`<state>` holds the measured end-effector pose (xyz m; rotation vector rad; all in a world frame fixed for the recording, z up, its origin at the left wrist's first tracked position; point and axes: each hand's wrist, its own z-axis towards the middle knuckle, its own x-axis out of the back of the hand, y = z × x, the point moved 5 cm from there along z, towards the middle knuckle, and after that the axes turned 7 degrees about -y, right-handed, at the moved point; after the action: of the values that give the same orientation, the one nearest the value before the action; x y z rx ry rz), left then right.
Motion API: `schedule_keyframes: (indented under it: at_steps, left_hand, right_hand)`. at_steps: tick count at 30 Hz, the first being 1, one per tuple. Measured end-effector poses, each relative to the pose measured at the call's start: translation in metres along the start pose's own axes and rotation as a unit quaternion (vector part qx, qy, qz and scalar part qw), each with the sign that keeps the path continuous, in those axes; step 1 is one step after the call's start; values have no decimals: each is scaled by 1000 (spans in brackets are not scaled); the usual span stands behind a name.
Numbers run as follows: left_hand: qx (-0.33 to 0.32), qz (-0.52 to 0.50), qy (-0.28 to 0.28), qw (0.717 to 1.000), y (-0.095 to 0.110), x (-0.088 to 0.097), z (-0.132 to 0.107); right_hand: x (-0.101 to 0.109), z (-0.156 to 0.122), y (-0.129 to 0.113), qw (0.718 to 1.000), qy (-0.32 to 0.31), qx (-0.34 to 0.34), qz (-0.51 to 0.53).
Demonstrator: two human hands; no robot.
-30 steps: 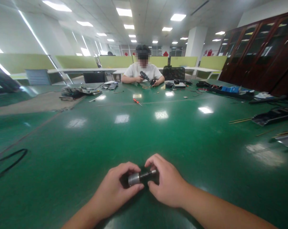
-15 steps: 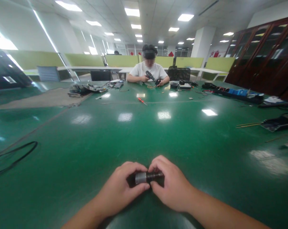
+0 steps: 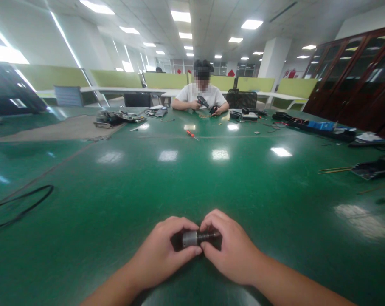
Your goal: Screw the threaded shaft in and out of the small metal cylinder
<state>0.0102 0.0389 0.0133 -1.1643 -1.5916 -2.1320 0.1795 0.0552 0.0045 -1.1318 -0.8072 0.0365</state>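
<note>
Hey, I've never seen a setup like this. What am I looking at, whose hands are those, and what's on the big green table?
No machine here: the view comes from a camera on a person's head, looking forward and down. The left hand and right hand at the bottom are the wearer's own. The left grips a metal cylinder, the right its dark shaft. On the green table lie a red-handled screwdriver and a black cable. Another person sits opposite, holding a dark power tool.
</note>
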Motion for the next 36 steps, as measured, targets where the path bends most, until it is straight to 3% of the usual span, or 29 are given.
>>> schedule_keyframes:
  at_steps: [36]
  left_hand:
    - [-8,9,-11,1000,3,0,0]
  right_hand:
    - [2,2,1,1000,-11,-1,11]
